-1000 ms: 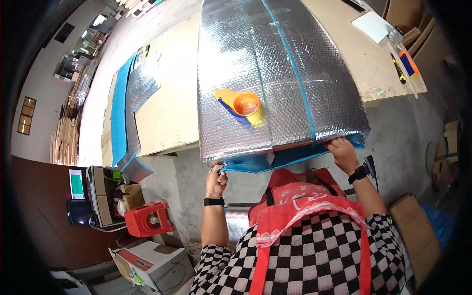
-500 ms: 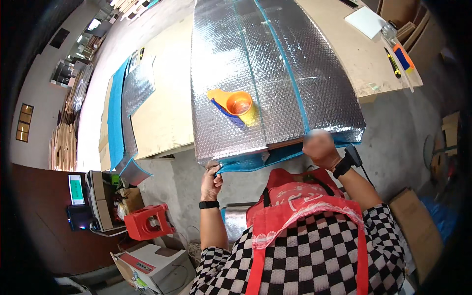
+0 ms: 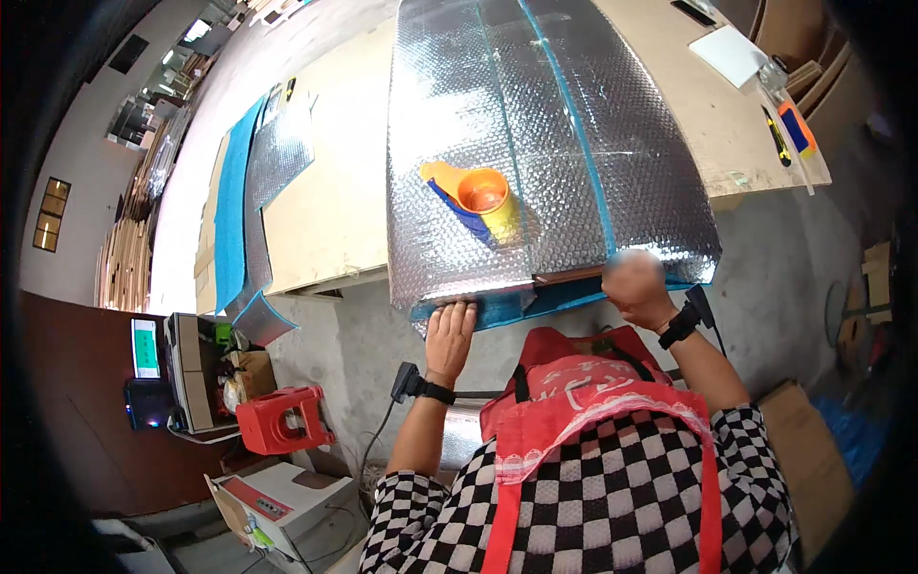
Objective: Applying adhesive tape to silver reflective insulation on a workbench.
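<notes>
Silver bubble-foil wrap (image 3: 459, 115), with blue strips along its length and a blue underside, covers a long block in front of me. Its blue edge (image 3: 564, 298) hangs at the near end, and a strip of brown shows beneath the foil. My left hand (image 3: 449, 335) lies palm down there, its outstretched fingers flat on the folded flap. At the near right part of that end is my right hand (image 3: 639, 292), touching the edge; its fingers are blurred, so their grip is unclear. An orange, blue and yellow tape dispenser (image 3: 478, 196) rests on the foil.
A wooden table (image 3: 335, 172) carries the block. Cut foil pieces with a blue strip (image 3: 229, 220) lie at the left. A yellow-black cutter (image 3: 776, 139) and white pad (image 3: 730, 55) lie at the right. A red stool (image 3: 282, 421) and an open carton (image 3: 277, 507) stand lower left.
My left hand has gone from pinching the blue edge at the near left corner to lying flat on the flap, a little to the right. The flap there is pressed in. My right hand stays at the edge.
</notes>
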A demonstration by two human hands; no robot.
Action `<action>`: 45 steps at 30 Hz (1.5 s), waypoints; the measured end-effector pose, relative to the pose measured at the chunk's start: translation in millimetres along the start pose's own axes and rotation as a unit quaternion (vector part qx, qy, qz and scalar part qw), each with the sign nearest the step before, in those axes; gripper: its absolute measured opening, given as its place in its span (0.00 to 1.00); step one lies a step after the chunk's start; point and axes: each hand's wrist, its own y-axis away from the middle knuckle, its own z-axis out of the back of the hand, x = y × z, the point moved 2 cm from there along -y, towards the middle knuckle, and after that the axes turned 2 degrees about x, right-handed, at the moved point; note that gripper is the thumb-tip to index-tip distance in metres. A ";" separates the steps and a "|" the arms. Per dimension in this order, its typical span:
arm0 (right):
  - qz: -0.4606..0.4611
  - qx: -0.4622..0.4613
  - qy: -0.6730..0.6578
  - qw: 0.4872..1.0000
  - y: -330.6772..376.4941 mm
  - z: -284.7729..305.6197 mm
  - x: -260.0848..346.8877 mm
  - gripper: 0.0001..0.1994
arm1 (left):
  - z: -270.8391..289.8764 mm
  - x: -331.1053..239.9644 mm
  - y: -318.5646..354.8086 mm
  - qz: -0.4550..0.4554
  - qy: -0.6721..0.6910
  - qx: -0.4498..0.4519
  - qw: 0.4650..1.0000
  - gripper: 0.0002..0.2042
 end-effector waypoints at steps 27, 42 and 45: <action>0.136 0.007 0.088 0.987 -68.1 -49.5 66.7 0.29 | -14.6 -4.8 23.1 0.027 -0.012 -0.090 0.996 0.13; 0.194 -0.030 0.052 0.979 -63.7 -82.3 87.6 0.22 | -12.0 4.8 14.5 -0.030 -0.066 -0.077 0.994 0.21; 0.153 0.018 -0.015 0.988 -68.4 -64.2 95.2 0.24 | -8.9 7.6 15.5 -0.040 -0.072 -0.073 0.994 0.20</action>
